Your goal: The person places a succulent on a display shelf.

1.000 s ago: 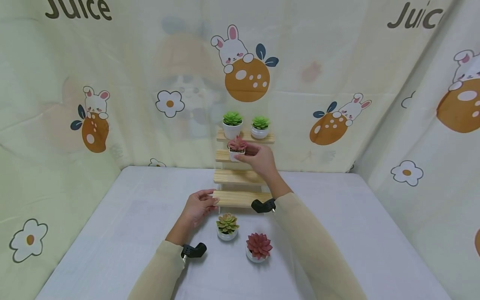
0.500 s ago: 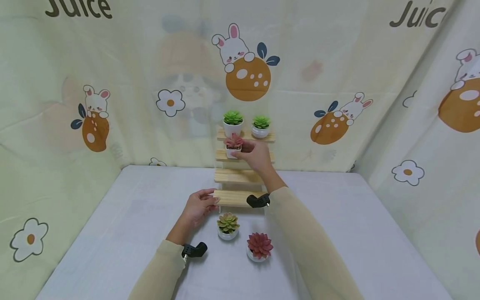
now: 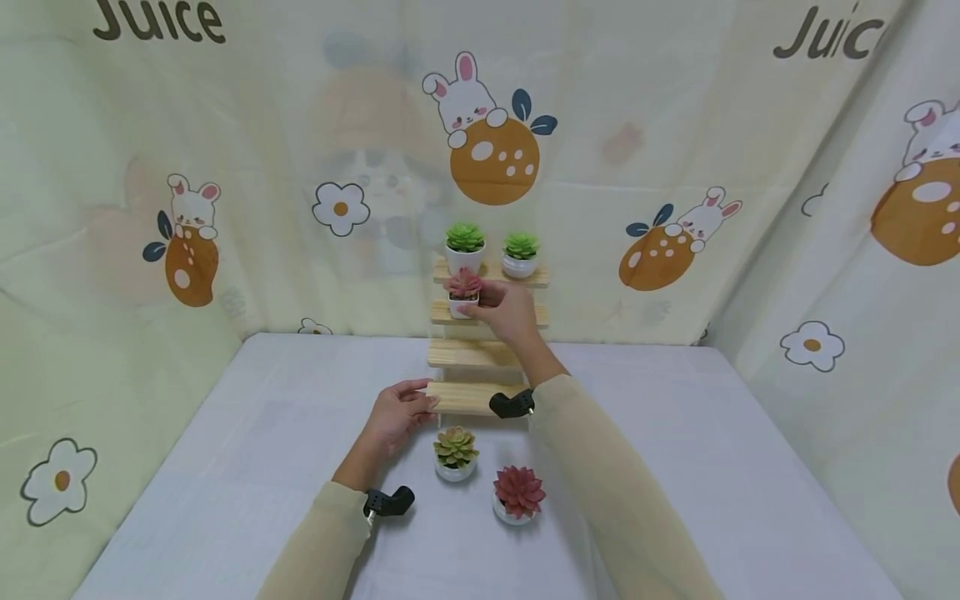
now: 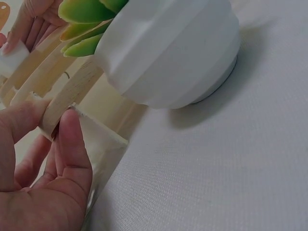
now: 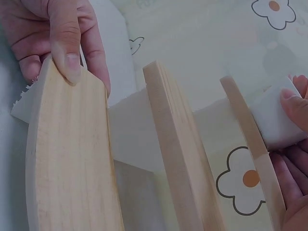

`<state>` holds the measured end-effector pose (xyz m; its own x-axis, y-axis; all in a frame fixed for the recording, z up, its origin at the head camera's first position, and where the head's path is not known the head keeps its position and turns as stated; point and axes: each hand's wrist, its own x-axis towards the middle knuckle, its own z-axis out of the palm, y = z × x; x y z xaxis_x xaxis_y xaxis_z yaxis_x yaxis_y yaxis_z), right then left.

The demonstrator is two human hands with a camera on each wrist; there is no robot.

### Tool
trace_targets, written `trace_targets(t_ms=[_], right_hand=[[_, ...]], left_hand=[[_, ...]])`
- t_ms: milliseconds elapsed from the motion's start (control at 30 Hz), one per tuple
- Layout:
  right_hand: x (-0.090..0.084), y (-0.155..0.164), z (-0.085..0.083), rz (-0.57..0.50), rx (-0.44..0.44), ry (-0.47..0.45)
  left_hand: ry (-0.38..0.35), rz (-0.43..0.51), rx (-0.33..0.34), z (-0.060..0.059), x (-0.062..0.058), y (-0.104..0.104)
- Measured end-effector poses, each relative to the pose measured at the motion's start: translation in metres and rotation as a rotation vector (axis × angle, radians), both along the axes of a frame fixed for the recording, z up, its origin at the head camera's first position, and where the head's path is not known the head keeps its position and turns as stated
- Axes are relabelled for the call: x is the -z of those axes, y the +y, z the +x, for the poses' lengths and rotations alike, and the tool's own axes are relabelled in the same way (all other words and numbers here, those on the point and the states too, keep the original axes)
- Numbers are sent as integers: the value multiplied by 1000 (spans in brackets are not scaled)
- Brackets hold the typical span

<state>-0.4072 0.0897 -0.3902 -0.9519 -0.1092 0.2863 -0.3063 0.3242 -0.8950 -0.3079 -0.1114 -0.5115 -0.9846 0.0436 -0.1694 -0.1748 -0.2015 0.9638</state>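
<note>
My right hand (image 3: 510, 312) pinches the white pot of a pink succulent (image 3: 463, 292) at the left part of the second shelf from the top. In the right wrist view that pot (image 5: 279, 118) sits right at the shelf board, partly behind my thumb. My left hand (image 3: 397, 415) grips the left end of the lowest board of the wooden tiered stand (image 3: 472, 354); in the left wrist view the thumb and fingers (image 4: 72, 149) pinch the board end. Two green succulents, one in a taller pot (image 3: 465, 248) and one in a rounder pot (image 3: 521, 254), stand on the top shelf.
A yellow-green succulent (image 3: 455, 454) in a white pot stands on the table just before the stand. To its right and nearer is a dark red succulent (image 3: 518, 493). A printed curtain (image 3: 585, 167) hangs behind the table (image 3: 300, 400), close to the stand.
My right hand has moved slightly left with the pink succulent, along the second shelf. The left hand keeps its grip on the lowest board.
</note>
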Motion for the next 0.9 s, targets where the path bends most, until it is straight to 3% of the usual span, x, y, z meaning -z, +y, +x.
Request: trace_targets(t_ms=[400,900], right_hand=[[1,-2,0,40,4,14],[7,4,14,-47,-25,3]], left_hand=[[-3,-3,2,0,1,0],[-15,4,-1,2,-2,0]])
